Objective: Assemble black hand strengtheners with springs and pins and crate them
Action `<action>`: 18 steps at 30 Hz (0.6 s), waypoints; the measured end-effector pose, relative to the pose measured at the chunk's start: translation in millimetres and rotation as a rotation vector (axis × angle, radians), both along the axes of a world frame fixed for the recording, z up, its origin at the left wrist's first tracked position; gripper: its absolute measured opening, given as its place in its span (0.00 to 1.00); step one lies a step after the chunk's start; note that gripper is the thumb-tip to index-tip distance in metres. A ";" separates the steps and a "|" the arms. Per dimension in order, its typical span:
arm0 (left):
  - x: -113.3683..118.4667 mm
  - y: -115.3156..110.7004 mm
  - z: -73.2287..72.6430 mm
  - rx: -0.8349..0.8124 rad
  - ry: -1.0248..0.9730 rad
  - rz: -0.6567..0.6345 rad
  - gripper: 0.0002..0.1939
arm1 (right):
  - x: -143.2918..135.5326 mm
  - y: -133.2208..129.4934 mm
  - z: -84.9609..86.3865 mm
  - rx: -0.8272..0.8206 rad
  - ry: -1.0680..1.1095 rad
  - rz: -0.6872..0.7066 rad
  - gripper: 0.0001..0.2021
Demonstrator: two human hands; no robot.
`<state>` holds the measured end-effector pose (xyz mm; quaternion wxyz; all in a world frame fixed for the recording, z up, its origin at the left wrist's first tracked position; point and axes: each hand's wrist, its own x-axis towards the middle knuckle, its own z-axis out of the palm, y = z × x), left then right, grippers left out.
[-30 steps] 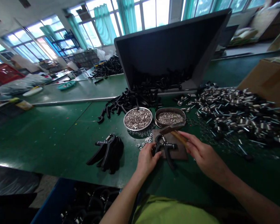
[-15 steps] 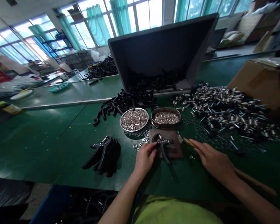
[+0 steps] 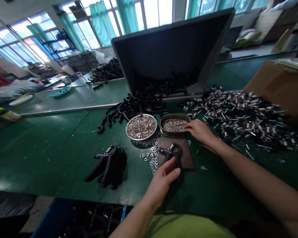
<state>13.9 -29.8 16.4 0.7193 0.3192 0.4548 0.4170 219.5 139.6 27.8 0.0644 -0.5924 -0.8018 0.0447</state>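
Observation:
My left hand (image 3: 164,180) is closed on the lower part of a black hand grip exerciser (image 3: 176,152) with a coiled spring. The exerciser lies over a brown square plate (image 3: 188,162). My right hand (image 3: 200,130) reaches to the right rim of an oval tin (image 3: 175,133) filled with tiny metal parts; its fingertips are pinched together at the parts, and what is between them is hidden. Beneath my right forearm lies a hammer (image 3: 200,148), mostly covered. Small nuts (image 3: 154,158) are scattered left of the plate.
A round dish (image 3: 127,131) of metal pins stands left of the tin. Several similar exercisers (image 3: 109,165) stand grouped on the left. Springs and bolts (image 3: 250,115) are heaped at right, before a cardboard box (image 3: 275,82). Behind, a grey bin (image 3: 173,49) lies tipped over black handles (image 3: 136,107).
My right hand has let go of the hammer and moved left and away from me to the oval tin. The exerciser is turned over, with my left hand now at its lower end.

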 end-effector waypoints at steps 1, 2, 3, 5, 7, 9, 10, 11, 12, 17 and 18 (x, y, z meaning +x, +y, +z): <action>-2.7 0.4 3.9 0.015 0.042 -0.001 0.29 | -8.8 15.4 0.7 -0.040 -0.014 0.007 0.11; -5.9 1.5 7.4 0.033 0.084 0.001 0.28 | -16.6 28.9 -0.2 -0.073 -0.024 0.016 0.10; -9.5 3.6 10.4 0.055 0.122 0.008 0.28 | -23.5 40.2 -2.2 -0.111 -0.034 0.025 0.10; -17.2 10.6 14.9 0.106 0.186 0.026 0.25 | -34.1 55.5 -8.0 -0.180 -0.052 0.046 0.11; -24.9 22.4 17.6 0.155 0.272 0.038 0.21 | -40.0 61.7 -13.7 -0.226 -0.057 0.058 0.10; -30.7 39.6 18.9 0.218 0.406 0.041 0.19 | -40.9 61.4 -17.2 -0.235 -0.048 0.054 0.08; -32.3 50.3 19.1 0.266 0.490 0.038 0.17 | -39.8 59.8 -18.1 -0.227 -0.038 0.047 0.08; -32.7 62.4 19.2 0.327 0.586 0.033 0.16 | -37.8 57.8 -18.5 -0.214 -0.025 0.038 0.08; -31.8 75.7 19.2 0.405 0.692 0.025 0.14 | -35.4 55.7 -18.5 -0.199 -0.008 0.029 0.08; -7.6 151.3 17.4 0.773 1.333 -0.178 0.11 | -25.4 49.8 -15.5 -0.124 0.111 -0.029 0.10; -0.5 165.6 16.2 0.778 1.386 -0.214 0.11 | -24.6 49.5 -14.1 -0.112 0.140 -0.037 0.10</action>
